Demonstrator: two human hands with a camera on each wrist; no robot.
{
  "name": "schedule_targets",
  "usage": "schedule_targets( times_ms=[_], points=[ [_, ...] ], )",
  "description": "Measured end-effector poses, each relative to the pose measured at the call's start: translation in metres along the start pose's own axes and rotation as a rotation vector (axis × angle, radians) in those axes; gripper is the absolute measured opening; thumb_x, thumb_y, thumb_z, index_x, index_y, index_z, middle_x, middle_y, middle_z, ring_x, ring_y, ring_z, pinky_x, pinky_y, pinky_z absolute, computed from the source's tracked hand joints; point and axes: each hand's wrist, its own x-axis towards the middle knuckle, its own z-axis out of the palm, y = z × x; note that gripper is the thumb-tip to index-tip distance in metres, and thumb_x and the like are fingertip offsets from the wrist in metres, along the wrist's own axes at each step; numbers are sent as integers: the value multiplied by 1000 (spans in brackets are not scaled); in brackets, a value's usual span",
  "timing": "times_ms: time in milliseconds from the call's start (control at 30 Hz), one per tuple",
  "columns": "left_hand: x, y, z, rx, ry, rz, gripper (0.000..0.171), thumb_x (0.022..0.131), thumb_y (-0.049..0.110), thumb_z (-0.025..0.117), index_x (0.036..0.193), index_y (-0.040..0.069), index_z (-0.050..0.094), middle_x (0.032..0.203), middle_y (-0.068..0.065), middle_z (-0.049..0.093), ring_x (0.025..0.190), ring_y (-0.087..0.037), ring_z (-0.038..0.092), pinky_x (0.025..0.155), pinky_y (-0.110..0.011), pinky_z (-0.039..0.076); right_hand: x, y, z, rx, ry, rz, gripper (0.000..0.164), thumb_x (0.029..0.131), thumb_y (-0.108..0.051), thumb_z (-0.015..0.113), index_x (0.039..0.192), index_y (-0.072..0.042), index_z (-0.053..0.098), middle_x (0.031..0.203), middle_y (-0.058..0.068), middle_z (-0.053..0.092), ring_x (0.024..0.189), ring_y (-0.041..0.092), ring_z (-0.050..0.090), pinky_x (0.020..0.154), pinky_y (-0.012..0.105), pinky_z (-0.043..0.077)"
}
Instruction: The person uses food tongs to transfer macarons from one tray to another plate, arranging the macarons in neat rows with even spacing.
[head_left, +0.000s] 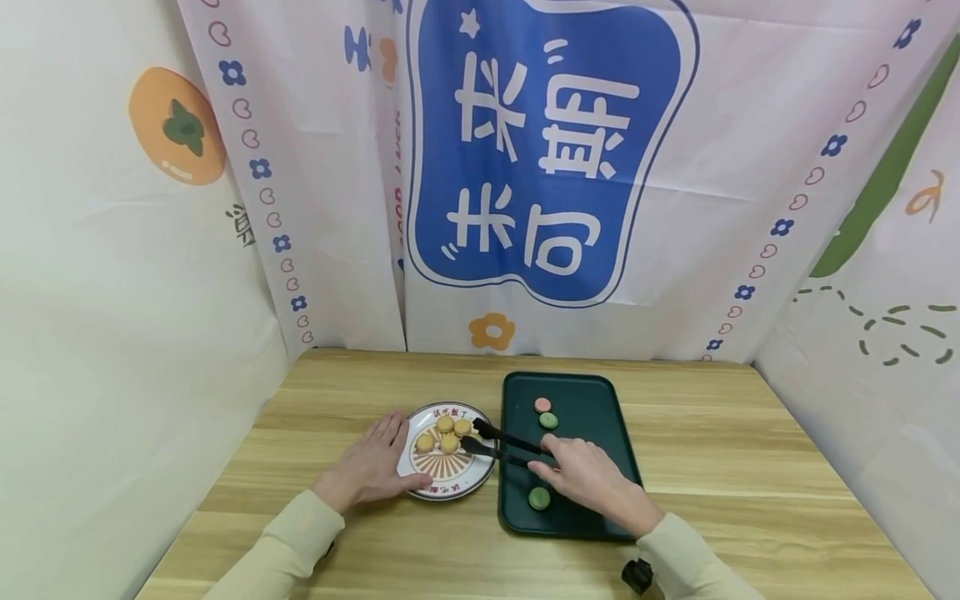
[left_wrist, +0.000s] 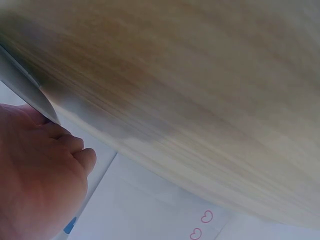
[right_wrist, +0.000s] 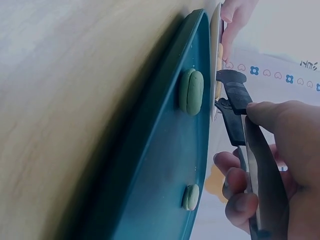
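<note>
Wooden table [head_left: 712, 433], straight-fingered left hand [head_left: 372, 465] overlapping plate [head_left: 471, 468], right hand [head_left: 592, 475] gripping black tongs [head_left: 517, 442], partly hiding green tray [head_left: 585, 398]

A light-coloured table [head_left: 735, 467] with a streaky wood grain carries everything. The grain runs mostly from side to side, in bands of pale cream and tan. Directly on it lie a round plate [head_left: 474, 473], white with dark lines round the rim and printed reddish characters and rays, and a dark green rectangular tray [head_left: 585, 400] with rounded corners and a raised rim. The plate lies flat just beside the tray's left side; whether they touch is unclear.
</note>
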Motion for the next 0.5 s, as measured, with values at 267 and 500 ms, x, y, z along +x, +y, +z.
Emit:
schedule_targets(
  times_ms=[267, 500],
  points=[
    [0, -1, 1, 5, -4, -3, 114, 83, 82, 44, 150, -9, 28, 159, -29, 23, 149, -40, 23, 123, -50, 22, -4, 5, -1, 18, 2, 0, 29, 96, -44, 60, 96, -15, 62, 62, -12, 51, 47, 0, 44, 40, 18, 37],
    [1, -1, 1, 7, -7, -8, 115, 82, 83, 42, 150, -9, 27, 159, -28, 22, 149, -40, 22, 123, -50, 22, -7, 9, -5, 37, -15, -3, 29, 96, -45, 60, 98, -16, 62, 60, -12, 47, 46, 0, 42, 40, 18, 35]
  ],
)
